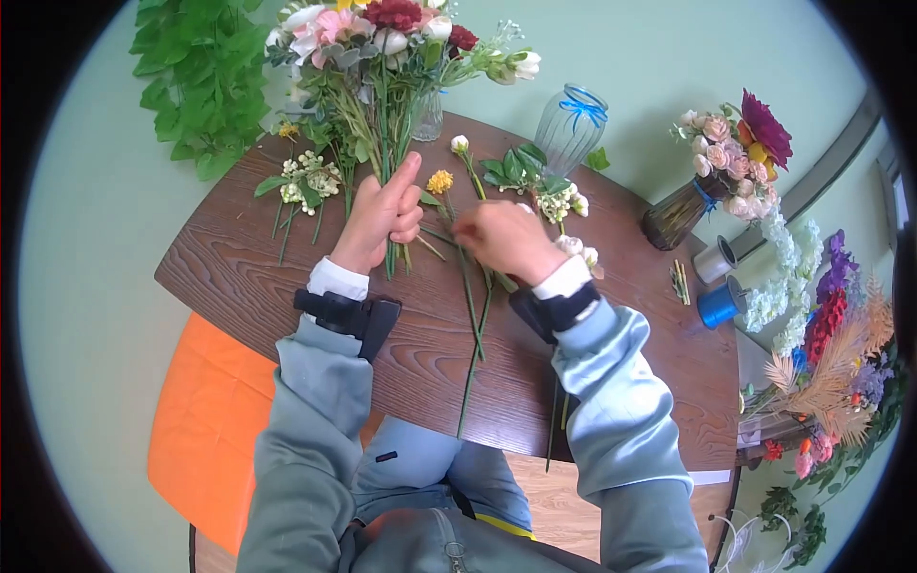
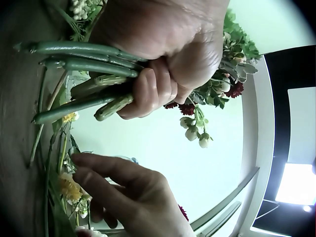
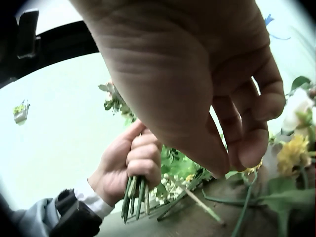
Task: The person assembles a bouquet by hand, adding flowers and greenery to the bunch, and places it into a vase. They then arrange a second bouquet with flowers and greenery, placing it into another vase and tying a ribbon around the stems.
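Note:
My left hand [image 1: 380, 212] grips a bouquet [image 1: 382, 72] of white, pink and dark red flowers by its stems. The thumb points up along them. Cut stem ends [image 2: 79, 64] stick out below that fist in the left wrist view. My right hand [image 1: 511, 237] hovers over loose flower stems on the table, its fingers [image 3: 254, 148] loosely bent and nothing between them. Near its fingertips lies a yellow flower [image 1: 439, 181], with a white bud [image 1: 459, 144] behind. More white blooms [image 1: 576, 248] lie partly behind the right hand.
A clear glass vase [image 1: 573, 129] with a blue ribbon stands at the back of the dark wooden table [image 1: 224, 239]. Rightward are a filled dark vase [image 1: 673, 220], a blue spool [image 1: 721, 304] and short cut stems [image 1: 680, 284]. White berry sprigs [image 1: 312, 179] lie left; long stems cross in front.

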`<action>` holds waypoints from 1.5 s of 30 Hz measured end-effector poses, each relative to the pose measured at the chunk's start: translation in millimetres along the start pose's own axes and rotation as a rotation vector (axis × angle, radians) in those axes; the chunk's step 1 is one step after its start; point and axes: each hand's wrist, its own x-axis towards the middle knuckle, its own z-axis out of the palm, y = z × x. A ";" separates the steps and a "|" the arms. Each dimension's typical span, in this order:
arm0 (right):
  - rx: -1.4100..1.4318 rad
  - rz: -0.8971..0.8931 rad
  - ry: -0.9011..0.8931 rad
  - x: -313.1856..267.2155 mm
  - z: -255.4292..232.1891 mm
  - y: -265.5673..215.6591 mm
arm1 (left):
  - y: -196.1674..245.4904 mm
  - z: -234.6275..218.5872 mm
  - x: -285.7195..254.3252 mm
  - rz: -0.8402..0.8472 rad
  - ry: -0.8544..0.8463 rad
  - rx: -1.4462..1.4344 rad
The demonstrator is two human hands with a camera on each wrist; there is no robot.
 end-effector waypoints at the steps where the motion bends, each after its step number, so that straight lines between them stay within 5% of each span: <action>1: 0.001 -0.005 0.007 7.6 4.8 -6.8 | 0.5 -0.1 -0.1 -0.012 0.013 -0.018; 3: -0.112 0.042 -0.132 19.9 12.1 -17.1 | 0.0 -1.0 0.8 -0.015 0.015 -0.028; 7: -0.231 0.222 -0.066 29.3 12.4 -18.4 | 3.3 -1.2 2.5 -0.019 0.021 -0.073; 11: -0.167 0.305 -0.202 29.3 16.1 -7.8 | 3.1 -2.0 -2.9 -0.015 0.016 -0.082; 16: 0.049 0.386 -0.081 34.7 17.8 5.3 | 5.1 0.5 -2.3 -0.003 0.004 -0.074; 25: 0.089 0.404 -0.115 32.2 -33.0 40.2 | 2.9 -1.0 -0.6 0.000 -0.008 -0.084; 31: -0.059 0.290 0.117 32.7 -9.2 32.7 | 2.8 0.2 -0.5 -0.016 0.002 -0.077; 36: -0.071 0.189 -0.113 45.6 26.5 -7.7 | 1.9 -0.3 -0.7 -0.026 0.005 -0.072; 41: -0.075 0.107 -0.053 60.8 55.4 -4.2 | 1.1 0.2 -0.6 -0.018 0.019 -0.072; 45: 0.080 0.190 -0.001 54.4 25.9 0.8 | 2.7 0.1 -1.1 -0.025 0.002 -0.080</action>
